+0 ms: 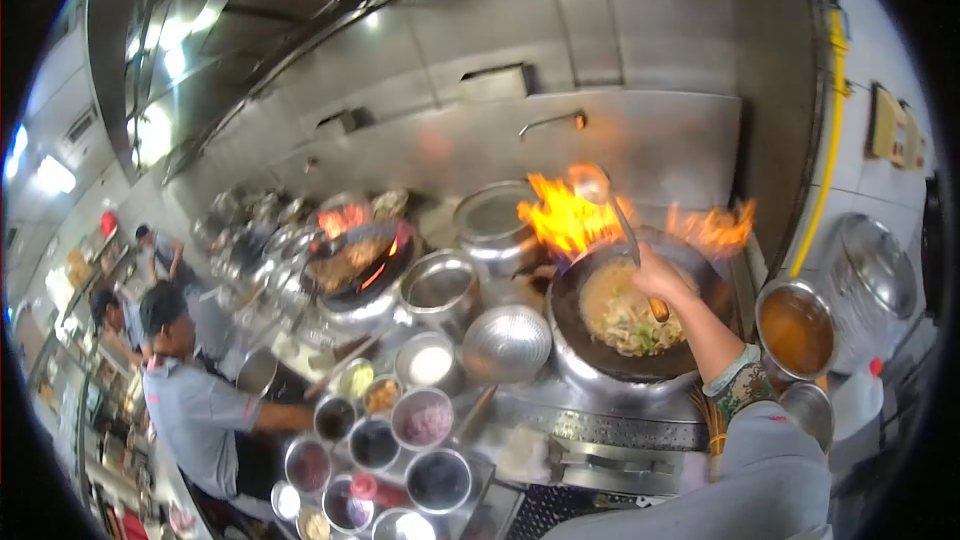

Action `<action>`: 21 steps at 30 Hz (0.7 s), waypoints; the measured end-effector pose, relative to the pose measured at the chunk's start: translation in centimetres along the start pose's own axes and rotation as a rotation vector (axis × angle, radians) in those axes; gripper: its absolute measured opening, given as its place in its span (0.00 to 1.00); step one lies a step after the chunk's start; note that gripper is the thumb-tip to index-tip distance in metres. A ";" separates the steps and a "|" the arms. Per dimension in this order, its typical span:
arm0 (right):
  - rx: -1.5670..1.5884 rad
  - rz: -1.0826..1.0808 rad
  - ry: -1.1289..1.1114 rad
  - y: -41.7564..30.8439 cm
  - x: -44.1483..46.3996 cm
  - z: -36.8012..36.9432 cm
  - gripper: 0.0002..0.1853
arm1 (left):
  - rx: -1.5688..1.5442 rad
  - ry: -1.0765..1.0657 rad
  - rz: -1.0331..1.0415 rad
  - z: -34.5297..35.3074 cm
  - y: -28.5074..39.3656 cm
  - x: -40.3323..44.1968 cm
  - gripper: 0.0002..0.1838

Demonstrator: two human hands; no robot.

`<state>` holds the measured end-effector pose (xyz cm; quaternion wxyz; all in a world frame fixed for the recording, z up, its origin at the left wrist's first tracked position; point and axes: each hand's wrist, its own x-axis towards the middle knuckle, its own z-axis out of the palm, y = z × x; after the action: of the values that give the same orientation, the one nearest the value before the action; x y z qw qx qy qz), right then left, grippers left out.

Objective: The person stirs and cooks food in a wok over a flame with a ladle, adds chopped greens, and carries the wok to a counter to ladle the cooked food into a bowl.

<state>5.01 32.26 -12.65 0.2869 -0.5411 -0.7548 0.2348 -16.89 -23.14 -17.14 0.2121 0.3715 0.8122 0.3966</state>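
Right hand: closed round the wooden grip of a long steel ladle, butt end pointing down over the wok, bowl raised beyond its far rim; the wood presumably spares the fingers the heat of the metal. Left hand: out of view, state cannot be told. Wok, dark, round-bottomed: towards the right end of the steel desk, seated in a burner collar, which likely steadies its curved base. Food, pale liquid with green pieces: inside the wok, below the hand. Flames: past the far rim, on both sides of the ladle. Perforated strainer: just left of the wok, handle slanting towards the desk's front edge, probably for an easy grasp. Open metal containers, assorted contents: clustered left of the strainer near the front edge, apparently grouped to lie within reach; a red bottle among them. Steel pot, holding orange-brown liquid: beyond the wok's right side, near the desk's right edge, seemingly kept off the flame. Folded cloth: front edge. Second wok: further left, over its own fire. Co-worker, grey shirt, dark cap: beyond the containers, one arm stretched towards them.
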 end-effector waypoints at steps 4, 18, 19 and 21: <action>-0.005 -0.076 -0.145 -5.1 6.0 6.2 0.28 | 0.133 0.034 -0.282 1.0 -0.8 -2.2 0.15; -0.301 -0.552 -0.073 -4.9 18.0 18.1 0.14 | -0.040 0.301 -0.396 1.8 2.5 -8.8 0.17; -0.340 -0.464 -0.128 -7.0 14.1 15.1 0.18 | -0.052 0.315 -0.316 2.4 0.6 -9.0 0.18; -0.394 -0.373 -0.181 -9.1 9.7 13.2 0.22 | -0.022 0.313 -0.255 2.6 -1.4 -8.0 0.18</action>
<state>-12.71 38.13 -14.39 0.1459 -0.4150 -0.8950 0.0741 -10.78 -28.63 -19.43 0.1360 0.1971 0.8714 0.4282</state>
